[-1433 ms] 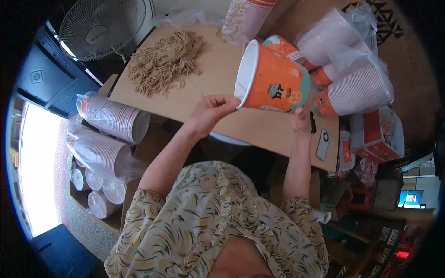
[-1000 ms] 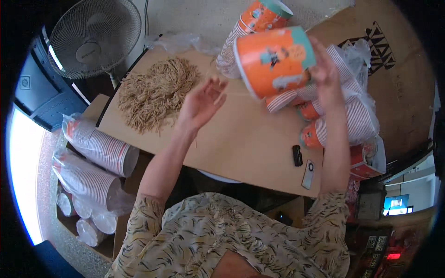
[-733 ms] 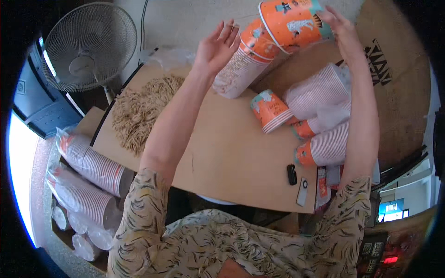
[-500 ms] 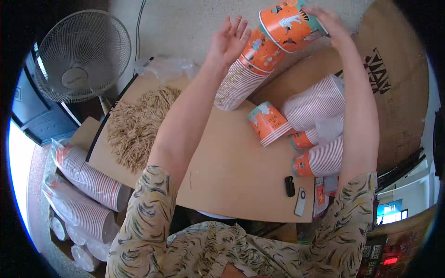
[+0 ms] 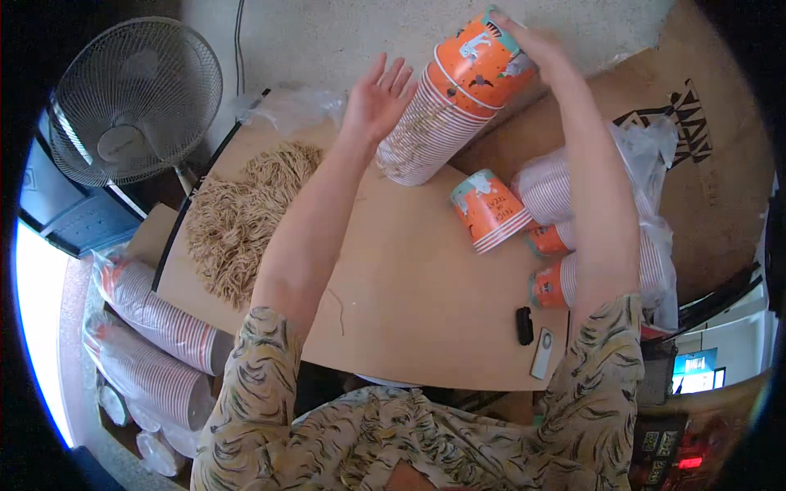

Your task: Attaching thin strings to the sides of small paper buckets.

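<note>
A tall stack of nested paper cups point(image 5: 432, 135) with white rims stands at the far side of the table. On its top sits an orange paper cup point(image 5: 479, 65) with a teal base, turned rim down. My right hand point(image 5: 536, 51) grips this top cup near its base, fingers partly blurred. To the left of the stack, my left hand point(image 5: 379, 105) is raised with fingers spread and palm showing, holding nothing. A short set of orange cups point(image 5: 491, 211) lies tilted on the table to the right. A heap of tan cords point(image 5: 246, 221) lies at the left.
Plastic-wrapped cup stacks point(image 5: 548, 192) lie at the right, beside a large cardboard sheet point(image 5: 720, 213). A black object point(image 5: 524, 326) and a white remote point(image 5: 542, 353) rest near the front edge. A fan point(image 5: 135, 102) stands at left, above more bagged cups point(image 5: 160, 372).
My right hand has brought the top cup down and left onto the stack, over the cup below. My left hand has shifted slightly left and down, still spread.
</note>
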Available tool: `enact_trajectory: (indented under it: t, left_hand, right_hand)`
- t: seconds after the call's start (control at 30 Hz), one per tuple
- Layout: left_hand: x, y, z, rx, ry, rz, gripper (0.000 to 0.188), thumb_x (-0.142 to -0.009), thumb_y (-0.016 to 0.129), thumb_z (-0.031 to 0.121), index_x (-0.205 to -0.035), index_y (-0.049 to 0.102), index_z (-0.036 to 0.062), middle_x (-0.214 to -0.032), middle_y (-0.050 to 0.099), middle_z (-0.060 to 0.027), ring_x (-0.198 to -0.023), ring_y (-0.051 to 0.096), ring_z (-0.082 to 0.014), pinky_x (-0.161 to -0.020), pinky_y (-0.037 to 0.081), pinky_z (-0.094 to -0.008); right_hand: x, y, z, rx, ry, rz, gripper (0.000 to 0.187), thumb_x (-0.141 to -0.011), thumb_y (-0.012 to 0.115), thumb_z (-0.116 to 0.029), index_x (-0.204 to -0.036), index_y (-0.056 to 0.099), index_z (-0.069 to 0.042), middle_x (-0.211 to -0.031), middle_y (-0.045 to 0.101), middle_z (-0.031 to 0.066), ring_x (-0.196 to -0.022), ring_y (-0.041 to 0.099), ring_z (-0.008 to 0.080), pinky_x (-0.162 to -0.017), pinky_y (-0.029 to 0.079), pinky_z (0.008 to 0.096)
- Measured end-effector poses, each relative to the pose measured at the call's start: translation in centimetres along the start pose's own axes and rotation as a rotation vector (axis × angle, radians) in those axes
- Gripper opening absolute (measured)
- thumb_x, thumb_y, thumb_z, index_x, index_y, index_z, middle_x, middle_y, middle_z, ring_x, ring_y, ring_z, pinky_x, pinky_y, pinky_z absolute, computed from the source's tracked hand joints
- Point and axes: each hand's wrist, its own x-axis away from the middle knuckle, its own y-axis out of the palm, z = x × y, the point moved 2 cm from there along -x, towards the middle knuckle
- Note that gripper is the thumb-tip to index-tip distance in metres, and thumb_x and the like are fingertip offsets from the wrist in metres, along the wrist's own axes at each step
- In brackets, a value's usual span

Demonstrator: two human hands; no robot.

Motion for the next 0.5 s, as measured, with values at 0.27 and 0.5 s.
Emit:
enact_trajectory:
  t: [0.27, 0.5]
  left_hand:
    - [10.5, -6.0, -6.2, -0.992, -0.369, 0.130, 0.044, -0.099, 0.063, 0.033, -0.134, 0.059, 0.0069, -0.127, 0.065, -0.0054, -0.114, 0.062, -0.0170, -0.102, 0.047, -0.0330]
    - [12.9, -10.4, -13.5, -1.512, -0.172, -0.177, 0.023, -0.094, 0.069, 0.023, -0.105, 0.073, 0.0029, -0.099, 0.074, -0.0068, -0.091, 0.070, -0.0155, -0.078, 0.055, -0.0285]
  right_hand:
    - [8.2, 3.0, -2.1, -0.057, -0.097, 0.259, 0.062, -0.089, 0.068, -0.050, -0.119, 0.065, 0.004, -0.083, 0.072, 0.0227, -0.097, 0.070, 0.0327, -0.090, 0.051, 0.0438]
    - [21.5, 0.7, 16.1, 0.081, -0.182, 0.622, 0.036, -0.092, 0.068, -0.031, -0.087, 0.073, 0.004, -0.068, 0.070, 0.0089, -0.064, 0.066, 0.0171, -0.063, 0.052, 0.0333]
